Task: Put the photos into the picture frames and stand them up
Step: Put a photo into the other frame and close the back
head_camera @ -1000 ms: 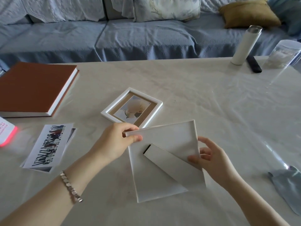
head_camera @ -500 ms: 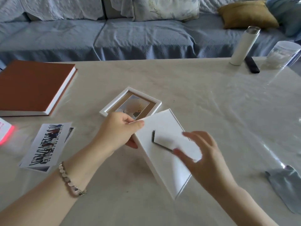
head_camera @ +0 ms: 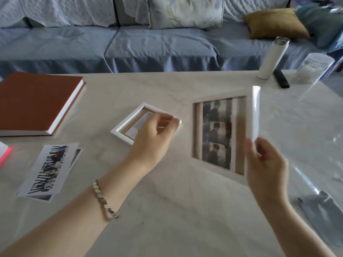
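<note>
So nearest the camera, the right hand (head_camera: 267,164) is pinched on the right edge of a white picture frame (head_camera: 222,138), holding it up off the table (head_camera: 185,210) with the front facing the camera and a black-and-white photo strip (head_camera: 216,134) showing inside. I'd say that frame is loaded, and the step in hand is standing it up, which needs the back stand swung out and the bottom edge set flat on the table. Can't see the stand from here, and the frame is blurry. The left hand (head_camera: 154,134) has loosely curled fingers holding nothing, hovering over a second white frame (head_camera: 122,130) lying flat, partly hiding the picture in it. To the left, loose photos (head_camera: 49,169) lie waiting. Further back sit a brown album (head_camera: 37,101) and a white bottle (head_camera: 272,58).
</note>
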A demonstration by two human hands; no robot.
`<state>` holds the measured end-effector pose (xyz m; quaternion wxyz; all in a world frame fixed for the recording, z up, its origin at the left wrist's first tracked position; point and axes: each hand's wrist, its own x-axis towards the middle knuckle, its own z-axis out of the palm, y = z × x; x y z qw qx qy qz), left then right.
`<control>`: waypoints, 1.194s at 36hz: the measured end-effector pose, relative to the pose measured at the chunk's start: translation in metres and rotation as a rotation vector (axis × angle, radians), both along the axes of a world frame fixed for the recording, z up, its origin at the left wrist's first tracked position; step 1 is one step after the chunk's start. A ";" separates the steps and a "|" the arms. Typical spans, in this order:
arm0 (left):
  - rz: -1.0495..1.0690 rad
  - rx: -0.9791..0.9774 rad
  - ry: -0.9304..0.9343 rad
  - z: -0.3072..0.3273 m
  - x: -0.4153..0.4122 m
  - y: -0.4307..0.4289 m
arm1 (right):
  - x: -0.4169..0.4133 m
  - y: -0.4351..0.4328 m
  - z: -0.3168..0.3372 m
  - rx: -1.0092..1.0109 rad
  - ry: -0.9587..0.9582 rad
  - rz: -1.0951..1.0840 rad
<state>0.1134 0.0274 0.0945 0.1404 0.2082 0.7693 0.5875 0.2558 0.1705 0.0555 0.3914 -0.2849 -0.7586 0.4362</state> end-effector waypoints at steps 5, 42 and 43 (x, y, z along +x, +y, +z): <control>0.069 -0.116 -0.190 -0.021 -0.001 -0.021 | 0.007 0.017 -0.004 -0.660 0.053 0.148; 0.067 -0.680 -0.032 -0.105 0.037 0.025 | 0.090 0.091 -0.053 0.250 -0.785 -0.132; 0.062 -0.695 -0.018 -0.105 0.040 0.024 | 0.099 0.096 -0.053 0.249 -0.837 -0.174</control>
